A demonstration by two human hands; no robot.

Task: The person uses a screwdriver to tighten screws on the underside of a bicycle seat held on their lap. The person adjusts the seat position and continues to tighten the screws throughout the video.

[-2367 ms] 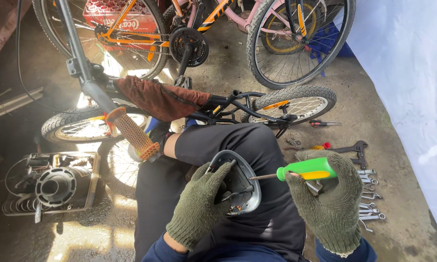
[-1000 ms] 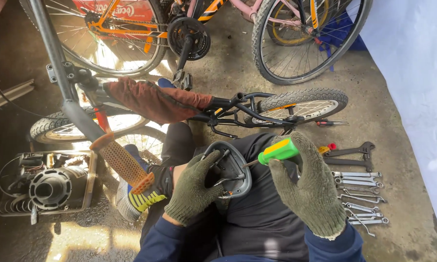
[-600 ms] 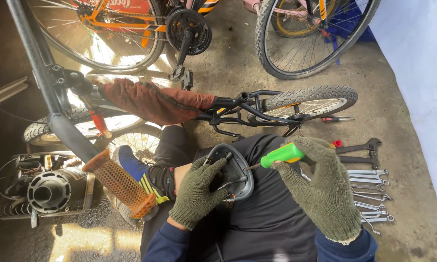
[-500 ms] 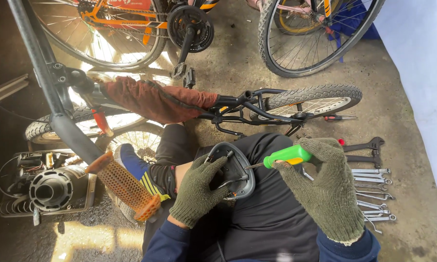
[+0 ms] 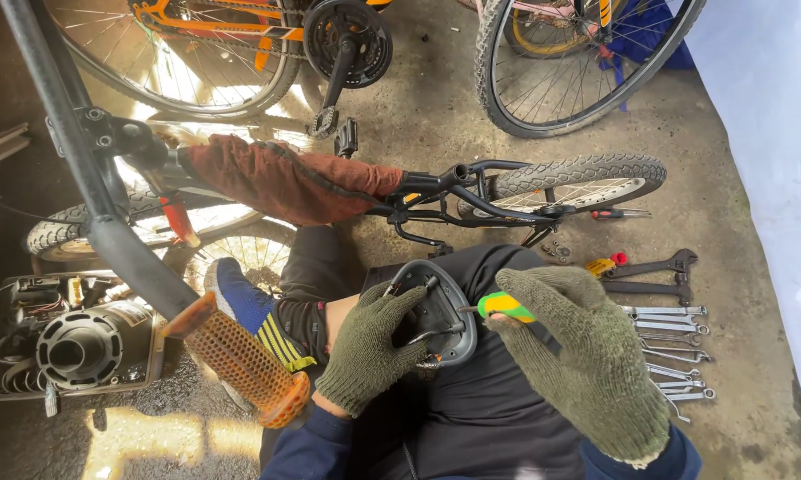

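Resting on the lap, underside up, a bicycle saddle point(image 5: 436, 311), steadied by the gloved left hand point(image 5: 369, 351) with fingers curled over its near edge. Moved in closer than half a second ago, the green-handled screwdriver point(image 5: 504, 306), its shaft now reaching into the saddle's rails. Wrapped tight round the handle, the gloved right hand point(image 5: 591, 360). Judged from that: fastener being worked. Farther right on the concrete floor, a row of wrenches point(image 5: 671, 342).

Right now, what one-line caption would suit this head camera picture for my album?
Gloved left hand steadies an upturned bicycle saddle on the lap while the right hand works a green-handled screwdriver into it.
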